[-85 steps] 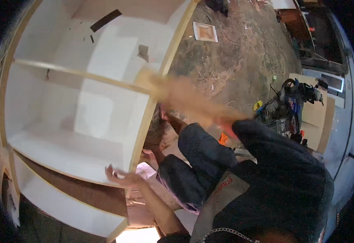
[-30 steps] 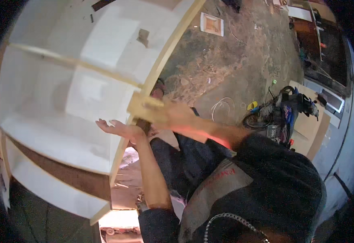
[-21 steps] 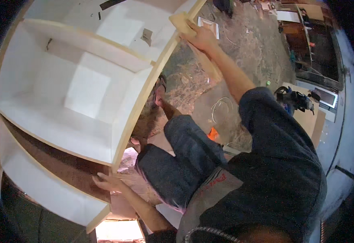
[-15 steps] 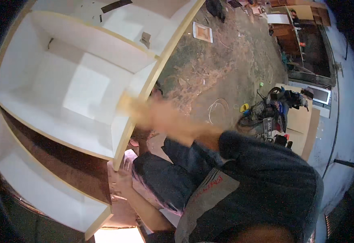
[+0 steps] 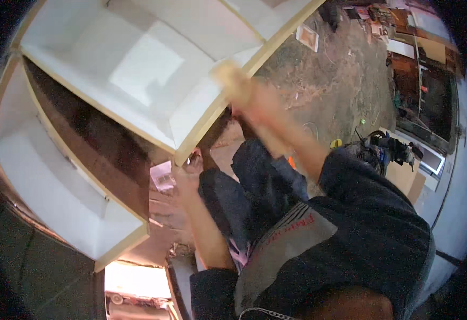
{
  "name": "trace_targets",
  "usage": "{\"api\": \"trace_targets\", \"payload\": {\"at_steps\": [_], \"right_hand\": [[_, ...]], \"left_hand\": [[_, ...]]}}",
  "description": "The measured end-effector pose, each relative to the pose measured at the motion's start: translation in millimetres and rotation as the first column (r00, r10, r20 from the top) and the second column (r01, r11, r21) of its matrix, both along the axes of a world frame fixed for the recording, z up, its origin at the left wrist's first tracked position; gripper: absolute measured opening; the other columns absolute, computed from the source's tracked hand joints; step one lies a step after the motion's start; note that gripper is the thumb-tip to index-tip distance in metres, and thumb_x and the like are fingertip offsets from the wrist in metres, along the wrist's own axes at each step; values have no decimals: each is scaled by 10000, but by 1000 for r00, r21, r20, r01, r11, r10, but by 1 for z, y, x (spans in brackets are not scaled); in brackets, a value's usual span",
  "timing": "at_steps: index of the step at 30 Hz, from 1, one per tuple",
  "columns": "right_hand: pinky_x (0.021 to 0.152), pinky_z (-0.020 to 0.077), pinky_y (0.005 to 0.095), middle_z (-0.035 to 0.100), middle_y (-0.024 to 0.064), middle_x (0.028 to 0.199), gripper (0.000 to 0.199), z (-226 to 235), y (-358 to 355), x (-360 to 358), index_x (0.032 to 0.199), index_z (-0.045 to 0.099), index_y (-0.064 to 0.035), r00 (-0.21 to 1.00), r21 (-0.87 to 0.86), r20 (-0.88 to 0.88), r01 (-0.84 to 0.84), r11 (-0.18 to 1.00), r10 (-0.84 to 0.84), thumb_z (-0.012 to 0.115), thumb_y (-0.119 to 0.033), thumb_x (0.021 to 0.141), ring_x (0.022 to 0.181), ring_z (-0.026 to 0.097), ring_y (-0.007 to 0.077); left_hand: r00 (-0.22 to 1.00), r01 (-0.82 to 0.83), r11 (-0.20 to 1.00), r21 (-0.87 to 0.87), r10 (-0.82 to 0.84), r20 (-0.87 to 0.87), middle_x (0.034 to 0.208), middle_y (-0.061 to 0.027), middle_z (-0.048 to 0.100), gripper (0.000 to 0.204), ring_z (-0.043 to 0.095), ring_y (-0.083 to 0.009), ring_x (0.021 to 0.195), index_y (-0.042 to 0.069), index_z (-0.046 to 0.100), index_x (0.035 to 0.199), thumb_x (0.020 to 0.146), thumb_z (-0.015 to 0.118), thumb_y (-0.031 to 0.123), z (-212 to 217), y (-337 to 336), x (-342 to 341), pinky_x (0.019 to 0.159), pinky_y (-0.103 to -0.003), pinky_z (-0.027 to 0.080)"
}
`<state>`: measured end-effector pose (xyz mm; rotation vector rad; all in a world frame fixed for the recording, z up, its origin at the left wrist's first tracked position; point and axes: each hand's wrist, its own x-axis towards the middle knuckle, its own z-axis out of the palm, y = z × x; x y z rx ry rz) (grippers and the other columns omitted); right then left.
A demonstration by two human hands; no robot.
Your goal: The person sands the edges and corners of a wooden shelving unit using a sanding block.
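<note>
A large white-lined cabinet [image 5: 199, 130] with pale wooden edges lies at the left, its open compartments facing me. My right hand [image 5: 255, 101], smeared by motion, is at its long near edge, closed round a yellowish-tan block-like thing [image 5: 227, 74]. That thing touches or nearly touches the edge; blur hides its exact kind. At the lower corner of the same edge, my left hand [image 5: 190, 168] is closed round the wood, with part of the fingers hidden behind the corner.
A second white section [image 5: 62, 165] with a pale edge sits at the lower left, past a dark brown gap. Beyond my knees, a motorbike [image 5: 388, 149] stands at the right on the dusty floor [image 5: 340, 80]. A framed panel [image 5: 307, 38] lies farther off. Below the left hand is a pinkish box [image 5: 162, 176].
The whole view has shifted, so the cabinet sits higher and farther right. My right hand has moved a little farther up along the edge. My left hand stays at the lower corner.
</note>
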<state>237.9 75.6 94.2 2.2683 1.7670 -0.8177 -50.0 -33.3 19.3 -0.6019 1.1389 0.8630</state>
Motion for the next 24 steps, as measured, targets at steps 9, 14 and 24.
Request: {"api": "trace_targets", "payload": {"at_steps": [9,14,24], "right_hand": [[799,580,487,673,238,1151,854,42,-13,-71,1531,440,-287,986,-86,-67,-156,984,151,667,-692,813,957,716,391],[782,584,478,666,269,1169,828,27,1,-21,1511,480,-242,977,30,-42,208,978,-207,741,-588,806,986,705,391],[719,569,462,654,190,1093,760,5,-61,-118,1523,456,-317,944,-91,-212,-278,956,254,696,-579,851,919,704,358]], "left_hand": [[979,198,968,154,-188,-77,1140,-95,669,541,665,-265,1020,101,577,1299,1037,469,562,-24,-21,-18,833,-440,596],[982,180,983,40,-178,-57,1194,-105,648,558,624,-283,1105,93,558,1304,1037,434,567,-30,-19,-15,958,-469,534],[949,313,949,-37,-314,-29,1126,-87,672,391,679,-241,923,185,606,1256,1037,471,480,-46,-26,-31,747,-381,585]]}}
